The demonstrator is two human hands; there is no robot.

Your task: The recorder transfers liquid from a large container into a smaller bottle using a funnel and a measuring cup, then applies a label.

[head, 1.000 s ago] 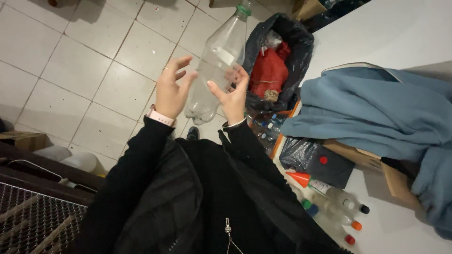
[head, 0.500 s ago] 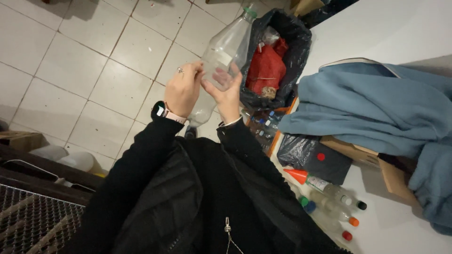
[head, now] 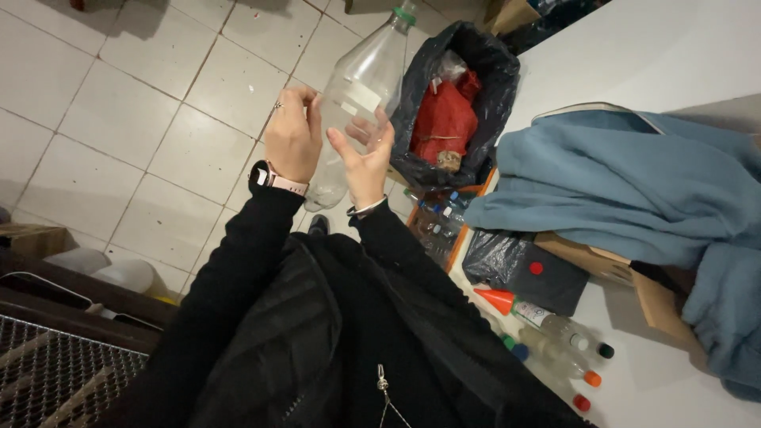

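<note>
- The left hand (head: 292, 143) is closed around the side of a big clear plastic bottle (head: 357, 99), and the fingers press on its wall near a white label. The grip looks firm.
- The right hand (head: 366, 154) is open, with the fingers spread; the palm only leans on the other side of the bottle and does not close on it. I judge that most of the weight is carried by one hand.
- The bottle is in the air over the tiled floor (head: 143, 103), tilted, with its green cap (head: 406, 14) pointing away from the person and toward the black rubbish bag (head: 476, 95). If the left hand relaxes, the smooth wall could slip and the bottle would fall on the tiles.
- The bottle looks empty and thin. A hard squeeze could make it buckle and jump out of the grip.
- The bag stands open just beside the bottle, with something red inside. A wide swing could knock its rim.
- Small bottles (head: 555, 333) lie at the edge of the white worktop (head: 634, 63), near a blue garment (head: 634, 182). An elbow could push them off.
</note>
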